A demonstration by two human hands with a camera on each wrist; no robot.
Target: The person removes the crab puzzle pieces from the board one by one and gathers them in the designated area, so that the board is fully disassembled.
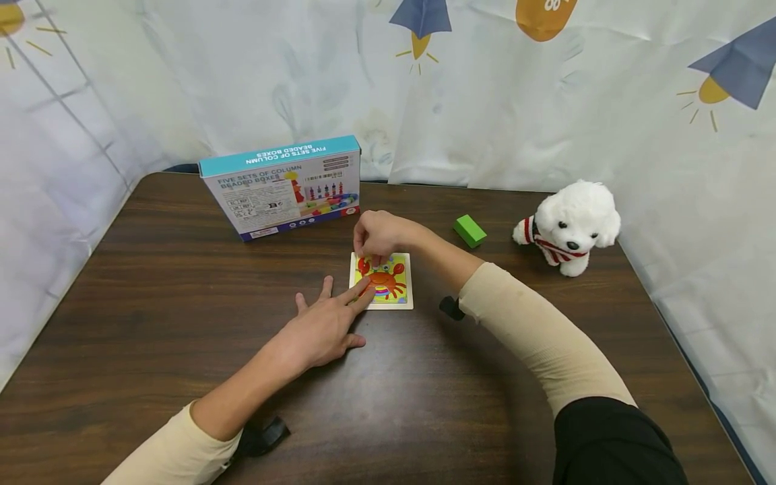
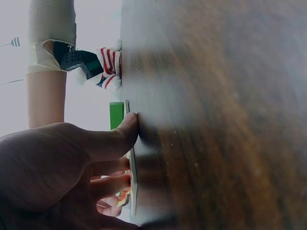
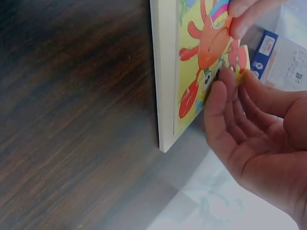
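Observation:
A small jigsaw puzzle board [image 1: 407, 306] with a pale frame and a red crab picture lies flat on the table. My right hand [image 1: 388, 232] reaches over its far left corner. In the right wrist view, its thumb and fingers pinch a puzzle piece [image 3: 242, 58], yellow with a red claw, tilted up from the picture. My left hand [image 1: 324, 330] lies spread at the board's left side, with fingertips on the crab picture and the thumb out towards the table's front. In the left wrist view, the left thumb [image 2: 125, 134] is by the board's edge.
Behind the board on the left stands a blue and white toy box [image 1: 285, 188]. A green block [image 1: 469, 231] lies to the right of it. Further right sits a white plush dog [image 1: 572, 225] in a striped top. A printed white curtain [image 1: 273, 74] closes off the table's far side.

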